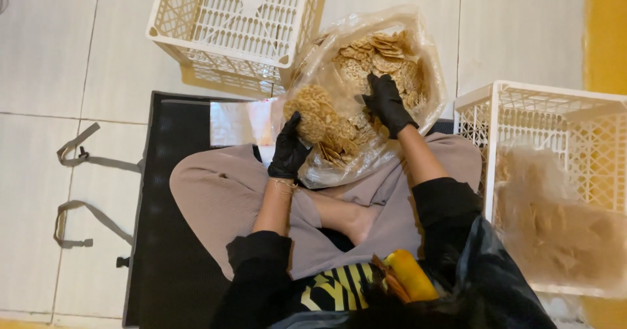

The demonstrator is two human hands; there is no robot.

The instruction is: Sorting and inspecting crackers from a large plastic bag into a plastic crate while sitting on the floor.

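A large clear plastic bag [428,61] full of round tan crackers rests against my crossed legs. My left hand [288,148], in a black glove, grips a stack of crackers [313,112] at the bag's left side. My right hand [386,104], also in a black glove, reaches down into the bag, with its fingers among the loose crackers [385,53]. Whether it holds any is hidden.
An upside-down white plastic crate [238,22] stands beyond the bag. A second white crate [562,166] at my right holds bagged crackers. I sit on a black mat [163,192] on white tiles. Flat clear bags [238,121] lie on the mat; a grey strap [78,198] lies left.
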